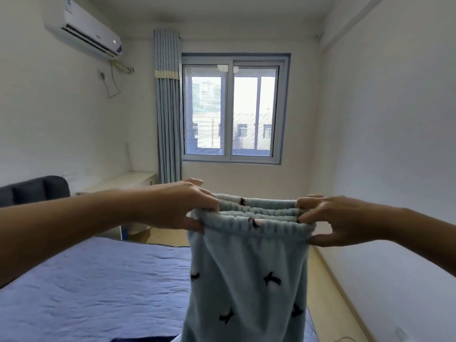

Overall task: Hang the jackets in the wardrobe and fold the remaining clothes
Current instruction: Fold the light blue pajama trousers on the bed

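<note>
Both hands, left hand (182, 208) and right hand (328, 218), are pinching the fleece trousers (246, 280) at the waistband ends, holding them stretched in the air above the bed (86, 287) (likely aligning layers for folding).

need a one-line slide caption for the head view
Left hand and right hand hold light-blue fleece trousers with black bows by the elastic waistband, above a blue-sheeted bed.

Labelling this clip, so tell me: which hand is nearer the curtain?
Left. The left hand grips the pants just below and right of the curtain; the right hand grips the waistband's other end, farther right, past the window.
</note>
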### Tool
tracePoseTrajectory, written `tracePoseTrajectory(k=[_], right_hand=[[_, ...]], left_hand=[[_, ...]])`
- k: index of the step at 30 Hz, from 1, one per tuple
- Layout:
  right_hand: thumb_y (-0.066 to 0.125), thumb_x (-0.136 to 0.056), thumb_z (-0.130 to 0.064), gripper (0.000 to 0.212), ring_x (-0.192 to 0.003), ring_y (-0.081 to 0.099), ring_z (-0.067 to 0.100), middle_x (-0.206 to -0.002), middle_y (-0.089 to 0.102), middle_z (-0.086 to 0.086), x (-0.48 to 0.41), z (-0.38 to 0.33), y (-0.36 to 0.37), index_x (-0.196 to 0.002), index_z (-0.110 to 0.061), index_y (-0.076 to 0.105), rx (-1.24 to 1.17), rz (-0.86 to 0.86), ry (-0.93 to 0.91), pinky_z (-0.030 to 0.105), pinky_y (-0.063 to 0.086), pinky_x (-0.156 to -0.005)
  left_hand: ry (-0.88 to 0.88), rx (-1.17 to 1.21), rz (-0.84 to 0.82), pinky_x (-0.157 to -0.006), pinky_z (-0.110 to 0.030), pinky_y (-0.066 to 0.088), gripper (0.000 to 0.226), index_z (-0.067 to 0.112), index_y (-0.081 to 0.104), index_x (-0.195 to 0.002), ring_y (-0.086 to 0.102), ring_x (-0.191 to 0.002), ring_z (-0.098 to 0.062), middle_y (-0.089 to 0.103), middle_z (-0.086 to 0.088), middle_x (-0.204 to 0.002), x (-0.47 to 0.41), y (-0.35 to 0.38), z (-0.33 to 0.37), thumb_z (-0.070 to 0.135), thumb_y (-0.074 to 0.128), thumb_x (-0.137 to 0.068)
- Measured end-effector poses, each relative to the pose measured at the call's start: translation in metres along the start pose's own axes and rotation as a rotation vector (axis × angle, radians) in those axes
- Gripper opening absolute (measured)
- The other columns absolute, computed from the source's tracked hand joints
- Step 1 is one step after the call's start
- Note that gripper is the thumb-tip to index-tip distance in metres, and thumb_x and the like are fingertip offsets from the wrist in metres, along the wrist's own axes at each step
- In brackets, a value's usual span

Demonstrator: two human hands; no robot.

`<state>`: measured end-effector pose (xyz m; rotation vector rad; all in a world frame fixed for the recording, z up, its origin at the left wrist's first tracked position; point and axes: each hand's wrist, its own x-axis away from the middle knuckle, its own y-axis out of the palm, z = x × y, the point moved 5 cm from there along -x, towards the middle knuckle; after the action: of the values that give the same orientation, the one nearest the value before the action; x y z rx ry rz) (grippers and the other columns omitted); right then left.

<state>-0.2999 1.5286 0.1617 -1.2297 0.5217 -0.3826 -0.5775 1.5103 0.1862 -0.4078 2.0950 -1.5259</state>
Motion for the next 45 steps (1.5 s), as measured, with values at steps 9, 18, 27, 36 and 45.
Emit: tracePoseTrajectory(k=[9, 18, 27, 36, 45], right_hand=[[0.06, -0.088, -0.028, 0.015, -0.082, 0.059, 0.014, -0.089, 0.061, -0.006, 0.035, 0.018, -0.031, -0.083, -0.017, 0.07, -0.268, 0.344, 0.126, 0.035, 0.054, -0.068], [0.066, -0.086, -0.026, 0.004, -0.082, 0.056, 0.01, -0.091, 0.056, -0.011, 0.028, -0.01, -0.058, -0.085, -0.027, 0.062, -0.316, 0.364, 0.048, 0.023, 0.052, -0.066], [0.06, -0.083, -0.011, 0.016, -0.068, 0.048, 0.01, -0.074, 0.05, 0.006, 0.019, 0.011, -0.107, -0.067, -0.015, 0.058, -0.653, 0.614, 0.08, 0.018, 0.039, -0.062], [0.056, -0.095, -0.036, 0.029, -0.066, 0.046, 0.009, -0.074, 0.05, 0.0, -0.016, 0.069, -0.023, -0.066, -0.029, 0.06, -0.612, -0.111, 0.214, 0.024, 0.04, -0.061], [0.04, -0.095, -0.028, 0.047, -0.131, 0.036, 0.031, -0.151, 0.03, -0.002, -0.129, 0.211, -0.145, -0.142, -0.031, 0.039, 0.765, 0.104, 0.835, 0.071, 0.004, -0.108]], left_hand=[[-0.071, -0.274, 0.135, -0.114, -0.062, 0.007, 0.018, 0.032, 0.07, -0.093, 0.059, -0.112, -0.009, 0.071, 0.015, -0.1, 0.027, -0.025, -0.022, 0.041, 0.072, -0.078], [-0.105, 0.17, 0.344, -0.068, -0.015, 0.051, 0.024, 0.027, 0.06, -0.093, 0.062, -0.073, 0.0, 0.065, 0.011, -0.087, -0.003, -0.033, -0.003, 0.027, 0.076, -0.075], [-0.068, 0.441, 0.502, -0.084, -0.028, 0.055, 0.032, 0.017, 0.063, -0.093, 0.061, -0.1, -0.016, 0.059, -0.002, -0.11, -0.041, -0.073, -0.01, 0.041, 0.073, -0.074], [-0.436, 0.53, -0.113, -0.052, -0.014, 0.036, 0.022, 0.033, 0.064, -0.067, 0.046, -0.053, 0.001, 0.056, 0.015, -0.057, -0.072, 0.022, -0.076, 0.054, 0.071, -0.07], [-0.853, -0.261, 0.58, -0.073, -0.033, 0.047, 0.029, 0.012, 0.064, -0.096, 0.062, -0.086, -0.03, 0.065, -0.01, -0.094, -0.186, -0.127, -0.185, 0.039, 0.066, -0.085]])
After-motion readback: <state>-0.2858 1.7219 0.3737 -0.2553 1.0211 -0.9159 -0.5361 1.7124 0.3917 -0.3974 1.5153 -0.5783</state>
